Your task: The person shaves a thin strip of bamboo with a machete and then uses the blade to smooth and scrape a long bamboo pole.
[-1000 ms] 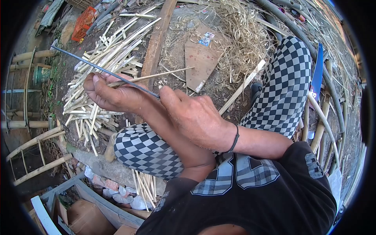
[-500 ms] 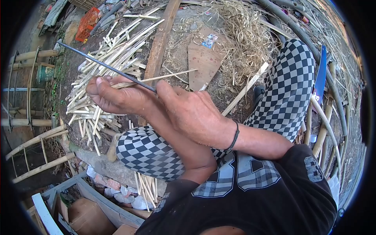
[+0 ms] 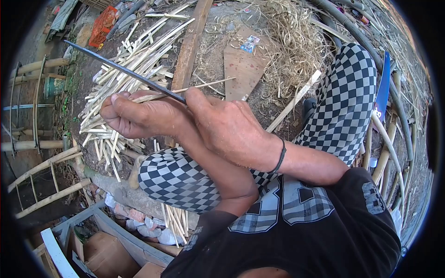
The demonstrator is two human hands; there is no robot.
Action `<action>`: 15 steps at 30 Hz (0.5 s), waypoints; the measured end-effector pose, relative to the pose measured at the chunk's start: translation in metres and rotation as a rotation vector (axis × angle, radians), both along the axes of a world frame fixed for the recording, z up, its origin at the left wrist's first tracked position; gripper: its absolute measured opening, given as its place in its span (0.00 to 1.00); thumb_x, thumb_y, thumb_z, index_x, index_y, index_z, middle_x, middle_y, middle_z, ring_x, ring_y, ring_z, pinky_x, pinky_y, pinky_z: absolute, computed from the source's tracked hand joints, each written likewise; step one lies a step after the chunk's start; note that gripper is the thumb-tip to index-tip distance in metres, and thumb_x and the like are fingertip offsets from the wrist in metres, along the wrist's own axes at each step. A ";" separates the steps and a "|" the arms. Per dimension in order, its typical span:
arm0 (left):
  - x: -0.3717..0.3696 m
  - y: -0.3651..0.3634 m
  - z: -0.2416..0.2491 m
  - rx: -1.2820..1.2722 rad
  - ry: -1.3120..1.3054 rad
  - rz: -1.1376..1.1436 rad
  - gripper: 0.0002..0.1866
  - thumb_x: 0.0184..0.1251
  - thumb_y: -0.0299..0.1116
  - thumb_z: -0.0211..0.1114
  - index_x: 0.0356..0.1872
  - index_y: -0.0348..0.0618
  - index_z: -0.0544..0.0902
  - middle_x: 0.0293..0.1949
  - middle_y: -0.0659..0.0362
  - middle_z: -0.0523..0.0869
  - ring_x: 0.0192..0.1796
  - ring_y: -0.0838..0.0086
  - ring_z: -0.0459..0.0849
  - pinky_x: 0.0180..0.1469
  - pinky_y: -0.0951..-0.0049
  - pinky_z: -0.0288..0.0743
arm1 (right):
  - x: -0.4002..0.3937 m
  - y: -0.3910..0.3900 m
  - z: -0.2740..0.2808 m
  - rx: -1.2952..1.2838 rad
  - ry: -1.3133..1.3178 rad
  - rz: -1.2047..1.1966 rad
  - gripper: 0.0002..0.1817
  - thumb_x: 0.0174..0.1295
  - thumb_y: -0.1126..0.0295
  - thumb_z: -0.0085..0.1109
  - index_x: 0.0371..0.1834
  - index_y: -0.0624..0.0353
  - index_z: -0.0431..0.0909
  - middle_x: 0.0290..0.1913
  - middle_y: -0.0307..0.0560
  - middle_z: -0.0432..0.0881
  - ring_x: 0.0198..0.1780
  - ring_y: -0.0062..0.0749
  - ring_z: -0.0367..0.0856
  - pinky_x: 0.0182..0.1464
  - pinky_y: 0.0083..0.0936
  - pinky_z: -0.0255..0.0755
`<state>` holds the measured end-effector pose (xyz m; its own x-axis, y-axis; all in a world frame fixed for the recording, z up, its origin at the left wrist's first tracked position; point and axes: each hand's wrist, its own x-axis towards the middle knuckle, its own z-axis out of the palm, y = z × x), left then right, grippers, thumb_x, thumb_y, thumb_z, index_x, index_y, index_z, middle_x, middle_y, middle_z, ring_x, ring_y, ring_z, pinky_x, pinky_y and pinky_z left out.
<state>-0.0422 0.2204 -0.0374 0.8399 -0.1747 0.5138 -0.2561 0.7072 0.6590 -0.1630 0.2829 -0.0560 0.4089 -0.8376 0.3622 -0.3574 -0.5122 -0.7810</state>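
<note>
A thin bamboo strip runs from my left hand out past my right hand, its pointed end over the ground. My left fingers are closed round it. Fingers of my right hand are wrapped round the near end of a long dark knife blade, whose handle is hidden in the grip. The blade slants up to the left, just above my left hand and close along the strip. My right wrist, with a black band, crosses over my left forearm.
Split strips lie piled beyond my left hand. Past them are a wooden plank, a brown board and curled shavings. A blue saw lies right of my knee. Bottom left stands a wooden frame with cardboard.
The blade has tilted slightly and its flat side shows wider. Both hands keep their grips, with my left hand slightly lower. The whole view has shifted a little.
</note>
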 end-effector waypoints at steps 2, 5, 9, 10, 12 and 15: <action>0.000 -0.001 0.001 -0.037 -0.022 -0.024 0.07 0.67 0.34 0.58 0.30 0.46 0.73 0.27 0.65 0.71 0.27 0.84 0.70 0.25 0.86 0.64 | 0.003 -0.003 -0.009 0.014 0.010 -0.030 0.14 0.63 0.71 0.54 0.46 0.65 0.62 0.29 0.65 0.81 0.33 0.64 0.83 0.33 0.53 0.76; 0.000 -0.005 0.004 -0.041 -0.012 0.077 0.12 0.70 0.34 0.56 0.24 0.47 0.68 0.27 0.66 0.67 0.24 0.85 0.63 0.21 0.86 0.54 | 0.000 -0.007 -0.006 0.046 0.039 0.009 0.15 0.63 0.72 0.54 0.47 0.65 0.63 0.30 0.64 0.81 0.33 0.63 0.83 0.33 0.52 0.76; -0.007 -0.002 0.007 -0.049 0.049 0.024 0.10 0.69 0.32 0.56 0.26 0.47 0.69 0.27 0.66 0.68 0.27 0.83 0.66 0.25 0.85 0.59 | 0.006 -0.008 -0.023 0.039 -0.033 -0.028 0.13 0.63 0.73 0.55 0.45 0.61 0.62 0.31 0.64 0.81 0.33 0.66 0.81 0.33 0.54 0.73; 0.000 -0.002 0.004 -0.053 0.004 0.045 0.09 0.68 0.32 0.57 0.27 0.46 0.71 0.27 0.65 0.68 0.29 0.82 0.68 0.27 0.84 0.62 | 0.008 -0.013 -0.032 0.083 -0.018 -0.047 0.13 0.62 0.74 0.55 0.45 0.62 0.62 0.31 0.63 0.81 0.34 0.65 0.81 0.33 0.53 0.74; 0.009 -0.003 0.003 -0.078 0.031 0.055 0.09 0.68 0.33 0.58 0.28 0.46 0.72 0.28 0.65 0.68 0.30 0.82 0.69 0.27 0.85 0.62 | 0.003 -0.013 -0.037 0.081 0.039 -0.016 0.15 0.61 0.74 0.55 0.48 0.63 0.63 0.32 0.64 0.82 0.33 0.64 0.82 0.33 0.52 0.75; 0.008 -0.002 -0.003 -0.078 0.072 0.037 0.08 0.68 0.34 0.59 0.30 0.44 0.75 0.30 0.65 0.70 0.33 0.81 0.70 0.28 0.86 0.63 | 0.004 -0.008 -0.036 0.071 0.029 -0.009 0.14 0.61 0.75 0.53 0.48 0.63 0.63 0.31 0.63 0.82 0.34 0.64 0.83 0.33 0.52 0.75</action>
<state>-0.0337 0.2186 -0.0404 0.8802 -0.1045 0.4630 -0.2373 0.7479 0.6199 -0.1592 0.2747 -0.0920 0.4107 -0.8643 0.2903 -0.3845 -0.4529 -0.8044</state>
